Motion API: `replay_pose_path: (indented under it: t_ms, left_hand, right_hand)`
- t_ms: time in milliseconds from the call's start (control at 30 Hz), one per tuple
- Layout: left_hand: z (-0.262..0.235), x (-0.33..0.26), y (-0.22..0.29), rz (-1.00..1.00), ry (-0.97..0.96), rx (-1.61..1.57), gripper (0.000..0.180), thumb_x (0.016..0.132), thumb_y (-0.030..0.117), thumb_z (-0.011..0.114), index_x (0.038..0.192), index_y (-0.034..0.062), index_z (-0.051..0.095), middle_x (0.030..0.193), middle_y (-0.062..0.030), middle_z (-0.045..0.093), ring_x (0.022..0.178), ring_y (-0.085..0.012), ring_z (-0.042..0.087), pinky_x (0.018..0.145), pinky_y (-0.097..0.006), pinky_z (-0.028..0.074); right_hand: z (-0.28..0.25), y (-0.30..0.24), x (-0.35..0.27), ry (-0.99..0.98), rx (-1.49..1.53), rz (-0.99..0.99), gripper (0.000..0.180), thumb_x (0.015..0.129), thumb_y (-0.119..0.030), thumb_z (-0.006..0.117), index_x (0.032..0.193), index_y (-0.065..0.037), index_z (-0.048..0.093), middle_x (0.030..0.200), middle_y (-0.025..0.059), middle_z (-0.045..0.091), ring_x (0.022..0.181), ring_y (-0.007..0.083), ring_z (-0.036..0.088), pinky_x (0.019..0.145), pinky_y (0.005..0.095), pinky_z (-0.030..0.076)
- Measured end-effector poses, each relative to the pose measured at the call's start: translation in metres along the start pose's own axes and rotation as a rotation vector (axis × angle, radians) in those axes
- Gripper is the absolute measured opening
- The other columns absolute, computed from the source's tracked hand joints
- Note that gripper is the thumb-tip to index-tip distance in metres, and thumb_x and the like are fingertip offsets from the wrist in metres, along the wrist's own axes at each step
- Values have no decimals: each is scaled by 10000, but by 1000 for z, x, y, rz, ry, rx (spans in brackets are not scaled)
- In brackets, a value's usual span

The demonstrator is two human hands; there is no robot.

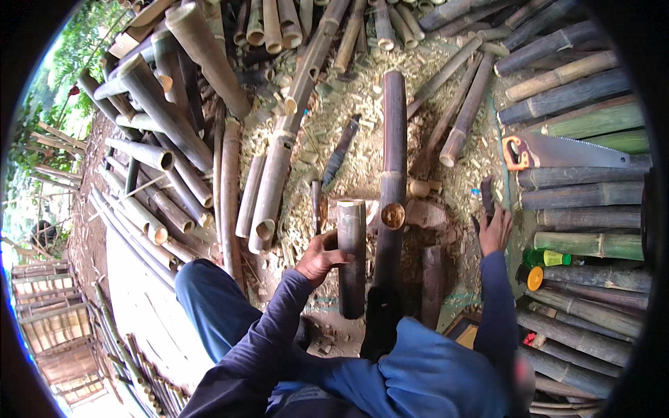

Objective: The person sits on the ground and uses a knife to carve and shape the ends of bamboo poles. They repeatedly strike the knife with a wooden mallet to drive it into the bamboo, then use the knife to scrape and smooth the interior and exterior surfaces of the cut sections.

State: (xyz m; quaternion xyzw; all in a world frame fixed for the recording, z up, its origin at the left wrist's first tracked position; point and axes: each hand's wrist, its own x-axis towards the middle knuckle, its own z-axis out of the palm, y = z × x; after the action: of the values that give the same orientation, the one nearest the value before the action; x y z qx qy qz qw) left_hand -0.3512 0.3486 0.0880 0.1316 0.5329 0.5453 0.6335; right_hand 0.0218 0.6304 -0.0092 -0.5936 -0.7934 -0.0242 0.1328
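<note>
My left hand [323,259] is closed round the side of a short, dark bamboo section [352,279], which stands out in front of me with its pale cut end away from me. Just right of it, a long dark bamboo pole [394,139] with a round hole cut in its upper side runs away from between my legs. Over on the right, my right hand [495,231] reaches to the ground with its fingers spread. Its fingertips are at a narrow dark tool [488,195], whose kind I cannot make out.
Wood chips cover the ground [362,167]. A dark sheathed-looking blade [341,150] and a wooden mallet-like piece [421,188] lie ahead. A handsaw [564,152] with an orange handle rests on bamboo poles at right, near a green bottle [547,258]. Bamboo piles [174,118] crowd the left.
</note>
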Motion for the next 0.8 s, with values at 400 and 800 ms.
replay_pose_path:
  t_ms: [400,800]
  left_hand:
    - [54,53,78,514,-326,335,675,700,-66,813,1315,-32,537,1167,-151,693,1018,-239,682,949,-391,591]
    - [96,78,96,395,-594,497,683,582,-89,803,1228,81,658,1031,0,688,998,-167,644,898,-347,553]
  right_hand:
    - [-103,-110,-201,-707,125,329,807,759,-417,837,1325,32,477,1167,306,625,1106,495,616,946,555,504]
    - [-214,-125,-124,-357,1257,401,837,819,-122,751,1497,42,288,1225,171,538,1042,215,570,942,369,461]
